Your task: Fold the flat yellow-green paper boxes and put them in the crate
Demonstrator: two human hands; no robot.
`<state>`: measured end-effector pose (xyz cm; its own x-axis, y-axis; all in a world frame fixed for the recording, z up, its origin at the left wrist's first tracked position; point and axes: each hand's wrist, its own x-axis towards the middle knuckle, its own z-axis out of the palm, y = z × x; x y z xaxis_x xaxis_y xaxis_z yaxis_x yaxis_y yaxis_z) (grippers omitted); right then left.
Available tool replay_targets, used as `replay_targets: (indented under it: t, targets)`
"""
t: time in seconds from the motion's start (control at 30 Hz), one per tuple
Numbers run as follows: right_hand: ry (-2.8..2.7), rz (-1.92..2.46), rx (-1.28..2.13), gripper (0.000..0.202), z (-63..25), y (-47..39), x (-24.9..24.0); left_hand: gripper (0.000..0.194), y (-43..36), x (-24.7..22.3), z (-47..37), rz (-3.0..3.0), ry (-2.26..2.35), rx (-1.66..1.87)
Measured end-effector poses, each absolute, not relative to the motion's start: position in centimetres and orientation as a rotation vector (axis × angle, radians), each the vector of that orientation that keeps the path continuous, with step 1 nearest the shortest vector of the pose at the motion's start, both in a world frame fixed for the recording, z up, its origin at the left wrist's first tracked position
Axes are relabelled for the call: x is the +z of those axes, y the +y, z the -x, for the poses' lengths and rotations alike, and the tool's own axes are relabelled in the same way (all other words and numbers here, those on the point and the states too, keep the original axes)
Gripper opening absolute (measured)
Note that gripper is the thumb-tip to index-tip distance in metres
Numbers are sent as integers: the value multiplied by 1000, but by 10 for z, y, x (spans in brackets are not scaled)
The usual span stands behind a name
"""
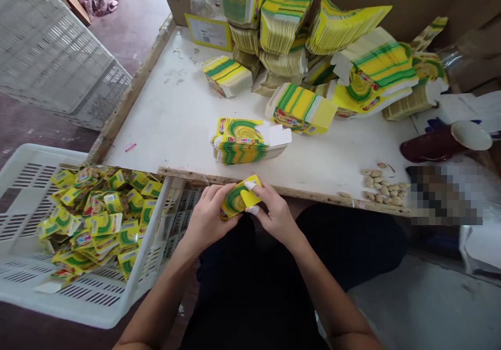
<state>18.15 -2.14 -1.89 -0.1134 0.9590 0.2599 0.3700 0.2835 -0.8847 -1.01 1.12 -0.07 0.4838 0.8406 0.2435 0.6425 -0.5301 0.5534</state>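
Observation:
Just off the table's front edge, a small yellow and green carton (235,199) is held between both hands. My left hand (209,215) is closed round its left end. My right hand (276,211), with white coverings on the thumb and a fingertip, pinches a yellow flap at the right end. On the table beyond lies a short stack of flat cartons (242,149) with white flaps pointing right. Many small folded cartons (104,219) fill the white plastic basket (135,266) left of my left arm.
Bundles of flat cartons (284,23) are piled at the back of the white table (168,109). A maroon mug (426,143) lies on its side at right, near peanuts (385,187). White crates (50,52) stand at left. Wooden strips edge the table.

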Motion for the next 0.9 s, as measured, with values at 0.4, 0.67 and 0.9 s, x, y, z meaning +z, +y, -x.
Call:
replay_targets:
  t: [0.4,0.67,0.9]
  targets:
    - [-1845,1128,879,18,-200,-21,-11,56,15,6,16,-2326,1014,688]
    - [-1801,1168,850,25,-191,-24,-19,56,18,11,17,-2299,1032,698]
    - [-1903,1135,897,20,-205,-20,-11,55,18,8,16,-2278,1003,664]
